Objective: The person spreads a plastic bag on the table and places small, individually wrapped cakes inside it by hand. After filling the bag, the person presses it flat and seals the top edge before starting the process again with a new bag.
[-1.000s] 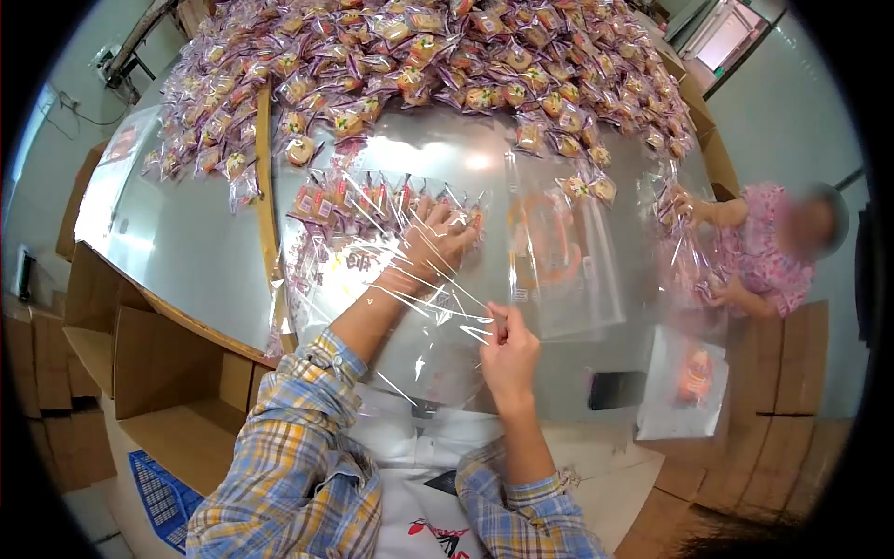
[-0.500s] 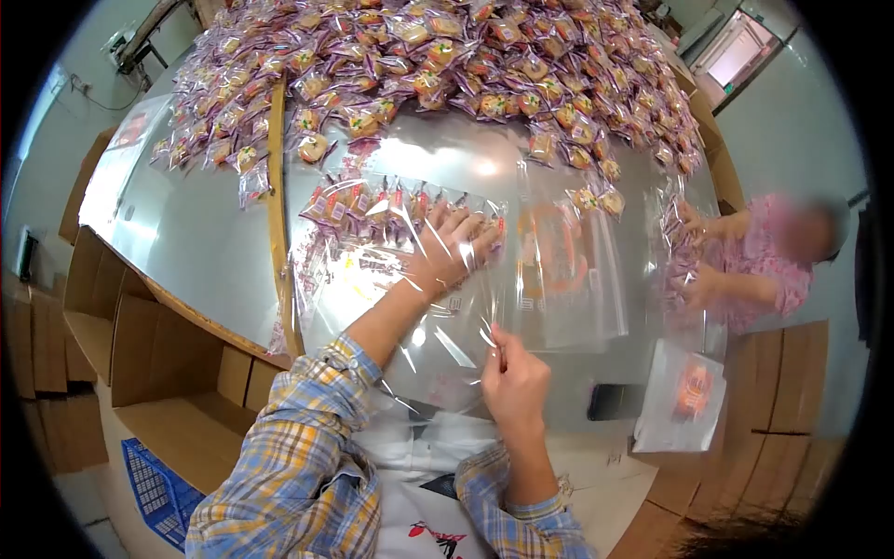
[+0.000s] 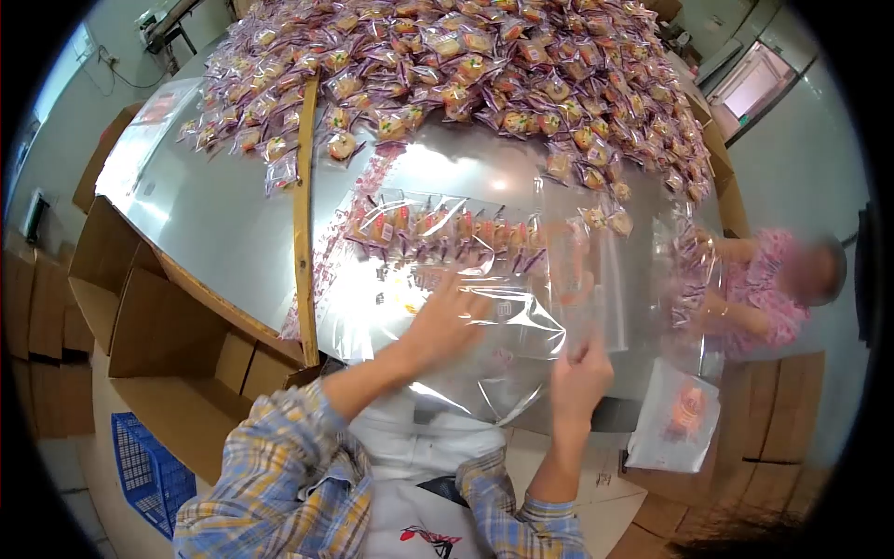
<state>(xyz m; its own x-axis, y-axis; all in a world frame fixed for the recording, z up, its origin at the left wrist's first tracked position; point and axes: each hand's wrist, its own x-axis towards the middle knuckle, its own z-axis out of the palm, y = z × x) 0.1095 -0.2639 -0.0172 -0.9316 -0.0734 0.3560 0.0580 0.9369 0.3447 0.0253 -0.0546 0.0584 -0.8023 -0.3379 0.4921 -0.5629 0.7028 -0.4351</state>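
Observation:
A large clear plastic bag (image 3: 521,312) with printing on it lies on the metal table in front of me. Inside, near its far end, a row of individually wrapped pastries (image 3: 447,233) stands side by side. My right hand (image 3: 582,377) pinches the bag's near right edge and pulls the film taut. Over the bag's middle, just short of the row, is my left hand (image 3: 442,321); motion smears its fingers, so I cannot tell whether they grip the film. To the right lie more flat clear bags (image 3: 610,303).
A big heap of wrapped pastries (image 3: 466,70) covers the far table. A wooden strip (image 3: 304,224) runs along the left. Cardboard boxes (image 3: 163,335) and a blue crate (image 3: 149,475) stand at lower left. At right, a co-worker's hands (image 3: 712,307) handle another bag, near a white packet (image 3: 678,419).
My left hand has drawn back toward me off the pastry row. My right hand has moved right with the bag's edge. The bag and row now sit further right in view.

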